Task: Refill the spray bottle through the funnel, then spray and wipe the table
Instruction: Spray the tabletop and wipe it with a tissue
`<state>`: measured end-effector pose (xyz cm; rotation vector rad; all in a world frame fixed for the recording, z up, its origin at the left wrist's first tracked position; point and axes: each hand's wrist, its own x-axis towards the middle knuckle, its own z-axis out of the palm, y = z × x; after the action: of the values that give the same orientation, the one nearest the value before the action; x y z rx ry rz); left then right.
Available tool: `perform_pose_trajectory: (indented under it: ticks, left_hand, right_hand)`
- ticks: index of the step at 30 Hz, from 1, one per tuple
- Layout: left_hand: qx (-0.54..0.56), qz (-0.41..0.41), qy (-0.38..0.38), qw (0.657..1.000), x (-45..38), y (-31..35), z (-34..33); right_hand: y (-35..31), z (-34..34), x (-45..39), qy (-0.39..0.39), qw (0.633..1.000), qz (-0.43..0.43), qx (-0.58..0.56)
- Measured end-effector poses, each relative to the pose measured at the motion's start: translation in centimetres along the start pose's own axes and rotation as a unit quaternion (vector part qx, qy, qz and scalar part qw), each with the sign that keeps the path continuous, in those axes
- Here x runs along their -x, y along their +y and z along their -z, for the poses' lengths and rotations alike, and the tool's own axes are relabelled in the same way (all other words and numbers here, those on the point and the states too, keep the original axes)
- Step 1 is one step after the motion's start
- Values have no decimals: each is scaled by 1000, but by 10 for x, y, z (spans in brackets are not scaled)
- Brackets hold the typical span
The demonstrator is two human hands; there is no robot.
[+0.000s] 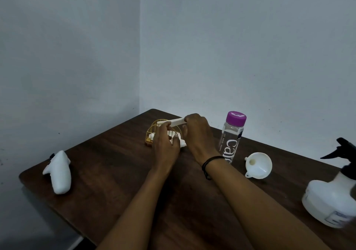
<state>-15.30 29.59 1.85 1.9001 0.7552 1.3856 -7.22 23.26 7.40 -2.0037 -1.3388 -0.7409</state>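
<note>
A: Head view: dark wooden table (119, 172) set into a corner of pale walls (250, 47); both forearms reaching to the far middle.

B: And the hands?

A: Left hand (165, 145) over a gold wire holder (154, 132), fingers curled and pinching a white tissue (176, 122); right hand (198, 134) just beside it, fingers bent round the tissue's other end; tissue stretched between the two above the holder; more white paper (181, 143) below, partly hidden. Black band (209, 163) on the right wrist.

B: Spray bottle?

A: At the right edge, near side of the table; squat white body (327, 201), black trigger head (344, 149) on top, a label low on the side too blurred to read; partly cut off by the frame; well apart from both hands.

B: Funnel?

A: White funnel (259, 165), lying tilted on its side, mouth turned toward the camera, between spray bottle and water bottle (232, 136); the latter upright, clear, purple cap, white lettering, just beside the right forearm.

B: Anything on the left?

A: White oblong object (58, 172) lying near the left edge; kind not clear.
</note>
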Motion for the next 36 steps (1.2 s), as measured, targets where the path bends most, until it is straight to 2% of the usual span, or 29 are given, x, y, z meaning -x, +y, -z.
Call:
perform_pose_trajectory:
  ticks: [7, 10, 15, 18, 22, 26, 31, 35, 36]
  left_hand:
    - [9, -15, 21, 1000, 7, 10, 3]
    - [4, -69, 27, 997, 8, 9, 2]
    - [-38, -205, -76, 975, 21, 19, 4]
    - [-63, -287, -138, 946, 32, 34, 1]
    - [-90, -428, -200, 877, 63, 59, -18]
    - [-78, -492, -272, 824, 96, 81, -42]
    - [-113, -490, -380, 776, 130, 97, -69]
    - [-172, -389, -498, 755, 130, 114, -82]
    - [-172, -368, -501, 764, 127, 117, -85]
  right_hand:
    - [-4, 44, 0, 60, 994, 53, 78]
    - [-6, 69, 15, 64, 996, 42, 47]
    - [16, 110, 66, 34, 998, 45, -38]
    - [39, 144, 101, 28, 998, 39, -51]
    - [70, 195, 152, 32, 998, 52, -9]
    - [96, 239, 207, 8, 997, 42, 60]
    - [121, 261, 268, -66, 993, 24, 90]
    - [124, 264, 293, -203, 976, 53, 58]
    - [122, 266, 298, -242, 968, 45, 43]
